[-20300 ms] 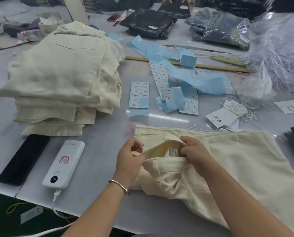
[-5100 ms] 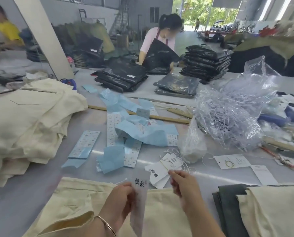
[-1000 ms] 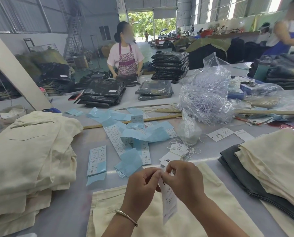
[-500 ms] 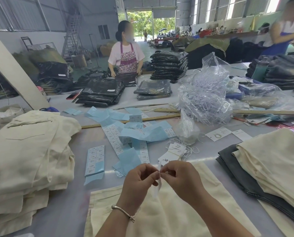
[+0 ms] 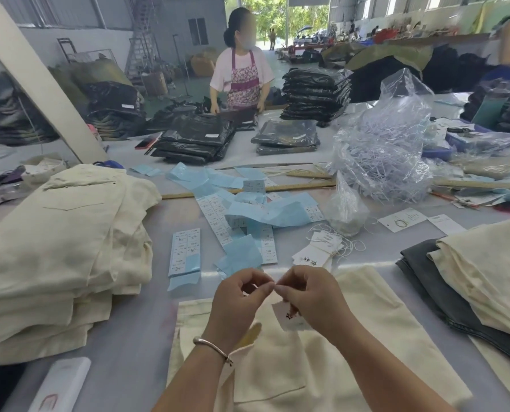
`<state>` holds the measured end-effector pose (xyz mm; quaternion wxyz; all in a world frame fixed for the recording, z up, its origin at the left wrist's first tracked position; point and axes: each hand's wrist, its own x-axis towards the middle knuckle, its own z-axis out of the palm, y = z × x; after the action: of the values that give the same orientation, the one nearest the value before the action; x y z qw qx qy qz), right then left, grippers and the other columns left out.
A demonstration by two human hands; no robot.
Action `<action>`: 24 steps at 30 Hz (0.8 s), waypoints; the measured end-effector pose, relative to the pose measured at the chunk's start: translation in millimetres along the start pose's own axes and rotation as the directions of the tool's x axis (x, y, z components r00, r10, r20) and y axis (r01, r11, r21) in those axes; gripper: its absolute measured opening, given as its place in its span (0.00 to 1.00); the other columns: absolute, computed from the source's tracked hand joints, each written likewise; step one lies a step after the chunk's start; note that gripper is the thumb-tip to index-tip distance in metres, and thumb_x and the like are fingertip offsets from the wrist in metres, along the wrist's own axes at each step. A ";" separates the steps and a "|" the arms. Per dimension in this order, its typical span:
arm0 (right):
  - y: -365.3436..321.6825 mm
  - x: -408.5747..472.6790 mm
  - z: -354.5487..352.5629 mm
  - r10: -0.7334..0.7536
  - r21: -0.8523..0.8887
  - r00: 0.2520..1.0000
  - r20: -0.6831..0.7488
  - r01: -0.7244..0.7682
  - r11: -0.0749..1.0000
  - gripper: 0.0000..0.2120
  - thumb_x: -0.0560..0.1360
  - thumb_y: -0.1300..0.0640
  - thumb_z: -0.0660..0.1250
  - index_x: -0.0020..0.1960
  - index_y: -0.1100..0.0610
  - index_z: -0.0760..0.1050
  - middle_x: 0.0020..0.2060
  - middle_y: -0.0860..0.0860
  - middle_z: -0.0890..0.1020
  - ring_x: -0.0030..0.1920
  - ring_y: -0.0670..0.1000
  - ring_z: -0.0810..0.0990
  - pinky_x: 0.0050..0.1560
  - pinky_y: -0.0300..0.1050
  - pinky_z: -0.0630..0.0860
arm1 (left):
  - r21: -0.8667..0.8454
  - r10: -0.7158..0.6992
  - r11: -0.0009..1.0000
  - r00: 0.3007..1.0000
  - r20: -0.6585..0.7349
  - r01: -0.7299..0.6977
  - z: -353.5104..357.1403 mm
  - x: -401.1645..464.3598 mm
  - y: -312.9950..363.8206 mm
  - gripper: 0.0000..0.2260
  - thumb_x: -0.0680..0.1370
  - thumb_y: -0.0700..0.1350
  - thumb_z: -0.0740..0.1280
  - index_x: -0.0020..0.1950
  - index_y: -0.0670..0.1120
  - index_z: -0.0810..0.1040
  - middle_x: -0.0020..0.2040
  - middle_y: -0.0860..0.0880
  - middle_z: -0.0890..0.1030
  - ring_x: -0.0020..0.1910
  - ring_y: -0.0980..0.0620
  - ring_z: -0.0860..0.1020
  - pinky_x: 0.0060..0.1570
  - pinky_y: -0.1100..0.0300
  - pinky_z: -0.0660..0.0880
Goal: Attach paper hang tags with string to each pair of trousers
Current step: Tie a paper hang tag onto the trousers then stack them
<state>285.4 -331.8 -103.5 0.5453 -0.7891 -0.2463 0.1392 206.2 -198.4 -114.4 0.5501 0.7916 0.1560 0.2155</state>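
Both the left hand (image 5: 242, 295) and right hand (image 5: 305, 294) pinch, fingertip to fingertip, what appears to be the string of the hang tag (image 5: 289, 316) dangling over the cream trousers (image 5: 366, 337) on the counter (image 5: 135, 337); recommend keeping tension while threading.

One head-worn view — looking forward and down, close over the table (image 5: 135, 346).

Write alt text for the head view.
Two hands, left and right, meet fingertip to fingertip above cream trousers, the right one holding a paper tag. Folded cream trousers are stacked to the left, blue label sheets and loose tags lie beyond.
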 end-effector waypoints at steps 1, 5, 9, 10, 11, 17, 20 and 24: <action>0.4 0.0 3.9 -0.027 -0.085 0.999 0.023 0.028 0.996 0.04 0.71 0.61 0.73 0.38 0.58 0.81 0.28 0.49 0.80 0.29 0.46 0.76 0.34 0.43 0.73 | 0.004 -0.016 1.000 1.000 0.001 0.016 -3.9 -2.3 -3.5 0.05 0.73 0.37 0.73 0.40 0.47 0.83 0.33 0.55 0.81 0.32 0.60 0.74 0.36 0.69 0.71; 0.0 -1.2 21.0 -0.110 -0.466 0.994 -0.003 0.096 0.880 0.03 0.74 0.54 0.70 0.42 0.52 0.80 0.34 0.44 0.76 0.38 0.48 0.75 0.39 0.45 0.69 | -0.010 -0.124 0.992 0.992 0.007 0.124 -17.9 -9.6 -21.2 0.05 0.73 0.38 0.73 0.40 0.48 0.83 0.34 0.53 0.82 0.33 0.59 0.75 0.36 0.68 0.73; -4.4 6.1 22.0 -0.217 -0.655 0.958 -0.187 0.043 0.755 0.05 0.76 0.54 0.65 0.46 0.52 0.80 0.45 0.47 0.77 0.44 0.52 0.78 0.37 0.43 0.65 | 0.009 -0.266 0.964 0.964 -0.015 0.266 -37.9 -15.0 -45.1 0.05 0.73 0.38 0.73 0.39 0.46 0.82 0.32 0.53 0.80 0.31 0.59 0.75 0.34 0.68 0.73; -5.7 8.9 23.3 -0.230 -0.669 0.952 -0.201 0.038 0.743 0.05 0.76 0.54 0.65 0.45 0.52 0.80 0.45 0.48 0.76 0.43 0.54 0.77 0.37 0.43 0.63 | 0.024 -0.293 0.955 0.955 -0.033 0.294 -42.5 -17.8 -52.8 0.05 0.73 0.37 0.72 0.38 0.46 0.81 0.32 0.53 0.79 0.31 0.58 0.75 0.34 0.67 0.73; -6.9 10.5 26.9 -0.249 -0.687 0.948 -0.197 0.048 0.725 0.05 0.76 0.55 0.65 0.45 0.53 0.80 0.44 0.49 0.75 0.42 0.55 0.77 0.36 0.43 0.63 | 0.051 -0.310 0.948 0.949 -0.050 0.313 -46.3 -21.8 -60.3 0.05 0.73 0.38 0.73 0.38 0.46 0.80 0.32 0.54 0.79 0.32 0.58 0.75 0.35 0.67 0.73; 0.8 -1.4 76.0 -0.356 -0.712 0.935 0.003 0.252 0.655 0.02 0.70 0.64 0.72 0.39 0.61 0.82 0.39 0.57 0.77 0.39 0.61 0.77 0.38 0.52 0.73 | 0.418 -0.356 0.879 0.900 0.253 0.230 -52.5 -48.8 -92.3 0.30 0.61 0.59 0.79 0.59 0.53 0.76 0.55 0.54 0.77 0.53 0.58 0.75 0.54 0.67 0.71; 15.2 -7.0 91.7 -0.281 -0.711 0.956 0.084 0.255 0.655 0.02 0.71 0.62 0.70 0.41 0.60 0.81 0.42 0.57 0.77 0.43 0.60 0.76 0.43 0.52 0.71 | 0.512 -0.302 0.842 0.935 0.186 0.170 -50.2 -54.8 -99.4 0.12 0.68 0.48 0.74 0.49 0.50 0.79 0.45 0.52 0.78 0.46 0.54 0.75 0.52 0.54 0.74; 26.8 -10.4 107.4 -0.281 -0.701 0.957 0.070 0.248 0.669 0.03 0.66 0.64 0.74 0.37 0.60 0.80 0.37 0.57 0.76 0.39 0.61 0.77 0.38 0.52 0.73 | 0.315 -0.291 0.932 0.889 0.355 0.179 -64.7 -59.9 -104.9 0.08 0.72 0.48 0.70 0.33 0.53 0.78 0.31 0.58 0.77 0.35 0.59 0.73 0.42 0.62 0.72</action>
<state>230.6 -259.9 -168.3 0.2237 -0.8952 -0.3803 -0.0627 120.6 -139.1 -203.4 0.4776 0.8619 0.1654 -0.0414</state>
